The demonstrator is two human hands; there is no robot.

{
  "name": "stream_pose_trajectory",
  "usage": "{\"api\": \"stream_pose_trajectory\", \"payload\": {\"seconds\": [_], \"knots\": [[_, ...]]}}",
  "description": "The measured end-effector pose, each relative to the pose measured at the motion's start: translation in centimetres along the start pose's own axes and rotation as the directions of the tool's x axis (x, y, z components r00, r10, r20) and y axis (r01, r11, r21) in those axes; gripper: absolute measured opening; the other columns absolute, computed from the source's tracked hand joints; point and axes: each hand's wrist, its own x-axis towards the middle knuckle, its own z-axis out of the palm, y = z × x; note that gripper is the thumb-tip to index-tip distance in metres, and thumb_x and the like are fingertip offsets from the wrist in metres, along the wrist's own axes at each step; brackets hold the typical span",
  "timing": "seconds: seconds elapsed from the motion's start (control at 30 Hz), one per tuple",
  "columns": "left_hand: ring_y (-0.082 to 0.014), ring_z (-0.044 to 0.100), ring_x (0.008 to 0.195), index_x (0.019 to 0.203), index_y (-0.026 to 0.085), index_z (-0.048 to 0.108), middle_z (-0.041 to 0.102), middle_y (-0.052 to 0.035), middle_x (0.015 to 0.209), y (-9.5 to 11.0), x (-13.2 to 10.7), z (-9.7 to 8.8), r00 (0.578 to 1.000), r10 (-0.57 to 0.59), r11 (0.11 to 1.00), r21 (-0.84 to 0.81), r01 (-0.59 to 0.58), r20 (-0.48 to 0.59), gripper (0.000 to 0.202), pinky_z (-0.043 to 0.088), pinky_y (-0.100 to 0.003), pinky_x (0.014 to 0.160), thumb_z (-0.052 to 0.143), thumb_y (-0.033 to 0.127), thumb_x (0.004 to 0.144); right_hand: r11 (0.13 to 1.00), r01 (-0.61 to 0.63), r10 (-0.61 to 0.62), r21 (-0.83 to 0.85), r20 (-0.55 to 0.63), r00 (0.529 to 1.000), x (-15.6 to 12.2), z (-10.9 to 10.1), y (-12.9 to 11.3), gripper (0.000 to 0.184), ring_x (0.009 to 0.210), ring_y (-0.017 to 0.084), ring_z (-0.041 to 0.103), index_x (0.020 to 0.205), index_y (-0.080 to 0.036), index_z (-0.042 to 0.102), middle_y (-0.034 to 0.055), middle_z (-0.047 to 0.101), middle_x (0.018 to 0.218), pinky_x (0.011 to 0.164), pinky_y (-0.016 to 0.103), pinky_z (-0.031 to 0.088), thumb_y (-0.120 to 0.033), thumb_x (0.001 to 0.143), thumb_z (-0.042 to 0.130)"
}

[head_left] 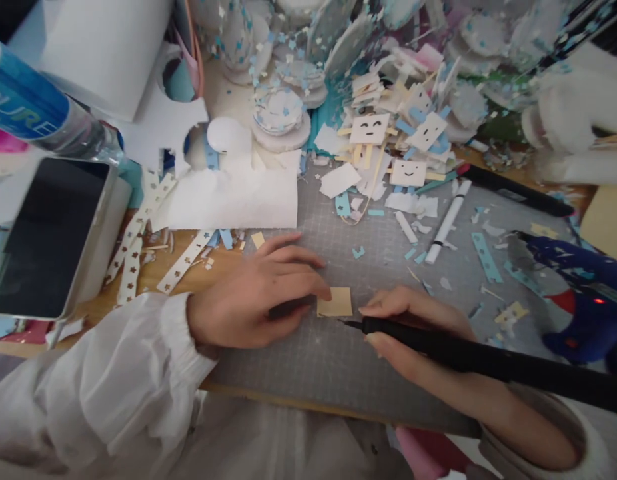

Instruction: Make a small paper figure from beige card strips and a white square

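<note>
A small pale-yellow paper rectangle [341, 302] lies on the grey gridded cutting mat [313, 363]. My left hand [268, 293] rests palm down on the mat, fingers spread, its index fingertip at the paper's left edge. A black pen [438, 347] is gripped between thumb and fingers of my right hand [418, 320]. Its thin dark tip points left, just below the paper's lower right corner; whether it touches the mat I cannot tell. Beyond the hands sit little paper figures with drawn faces, among them a smiling one [408, 173].
A blue glue gun [583, 280] with a red light lies at right, near a black marker [518, 190] and a white stick [448, 220]. Paper scraps litter the mat. At left are a phone [51, 237], a water bottle [33, 100] and punched paper strips [186, 260]. A white sheet [233, 200] lies behind.
</note>
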Motion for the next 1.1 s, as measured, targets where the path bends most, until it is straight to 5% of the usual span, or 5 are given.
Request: {"api": "stream_pose_trajectory", "payload": {"seconds": [0.27,0.57,0.73,0.9,1.1], "knots": [[-0.0223,0.053,0.114,0.111,0.019,0.064,0.065,-0.0071,0.119,-0.5,-0.1,0.1,0.991,0.124,0.974,0.187,-0.130,0.044,0.027,0.034,-0.045,0.108,0.050,0.014,0.088,0.998,0.067,-0.069,-0.016,-0.180,0.981,-0.7,-1.2,0.2,0.006,0.049,0.010,0.056,0.089,-0.026,0.060,-0.0032,0.061,0.066,0.043,0.019,0.045,-0.023,0.085,0.060],[-0.0175,0.058,0.117,0.115,0.013,0.061,0.064,-0.0070,0.125,0.8,-1.0,0.2,0.948,0.302,0.841,0.439,-0.315,0.102,0.026,0.038,-0.036,0.108,0.048,0.020,0.093,0.963,0.131,-0.015,0.235,-0.438,0.899,-0.6,-1.1,0.3,0.008,0.040,0.011,0.049,0.093,-0.026,0.059,-0.0036,0.059,0.055,0.037,0.024,0.037,-0.031,0.090,0.054],[-0.0175,0.063,0.100,0.110,0.014,0.064,0.072,-0.0052,0.103,3.4,-2.7,1.7,0.968,0.235,0.792,0.561,-0.241,0.084,0.023,0.042,-0.036,0.105,0.052,0.021,0.091,0.951,0.166,-0.013,0.261,-0.503,0.864,-0.2,-1.3,0.1,0.010,0.042,0.012,0.049,0.089,-0.025,0.059,-0.0023,0.058,0.056,0.038,0.027,0.038,-0.033,0.090,0.054],[-0.0188,0.064,0.086,0.109,0.009,0.063,0.070,-0.0066,0.087,6.2,-4.1,4.6,0.988,0.105,0.803,0.596,-0.017,-0.113,0.027,0.050,-0.037,0.093,0.052,0.018,0.087,0.961,0.210,-0.083,0.178,-0.538,0.839,-0.5,-0.9,0.2,0.014,0.046,0.011,0.051,0.097,-0.026,0.055,-0.0052,0.059,0.061,0.044,0.026,0.042,-0.029,0.085,0.061],[-0.0258,0.059,0.111,0.119,0.009,0.059,0.065,-0.0127,0.120,7.4,-5.1,6.0,0.985,0.001,0.865,0.495,0.087,-0.175,0.037,0.049,-0.040,0.096,0.049,0.022,0.086,0.977,0.208,-0.152,0.043,-0.540,0.828,-1.0,-0.6,0.2,0.022,0.054,0.012,0.056,0.099,-0.028,0.053,-0.0052,0.060,0.068,0.049,0.026,0.047,-0.024,0.082,0.065]]}}
